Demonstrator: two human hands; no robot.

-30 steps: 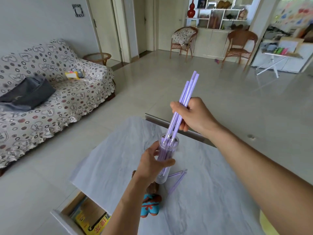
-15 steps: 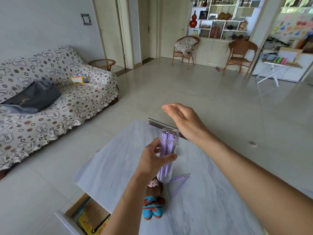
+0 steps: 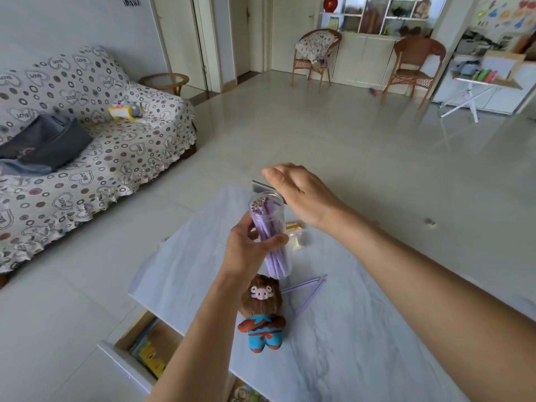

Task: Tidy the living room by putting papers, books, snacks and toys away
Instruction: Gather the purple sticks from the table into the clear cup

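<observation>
My left hand [image 3: 249,250] grips a clear plastic tube [image 3: 271,236] full of purple sticks, held tilted above the marble table [image 3: 362,329]. My right hand [image 3: 301,192] hovers just beyond the tube's open mouth, fingers apart and holding nothing. Two loose purple sticks [image 3: 311,288] lie on the table below the tube. A plush pig doll [image 3: 262,314] in a blue outfit lies on the table near my left forearm. A small yellow-white object [image 3: 295,235] sits on the table behind the tube.
An open drawer [image 3: 145,343] with books sticks out at the table's near left. A patterned sofa [image 3: 87,158] at left carries a grey bag [image 3: 46,143] and a yellow toy [image 3: 124,110]. Two wicker chairs [image 3: 316,53], shelves and a small white table stand across the tiled floor.
My right hand pushed the bundle of purple sticks down into the tube and let go; it now hovers open above the mouth. The view dipped lower and the tube tilted.
</observation>
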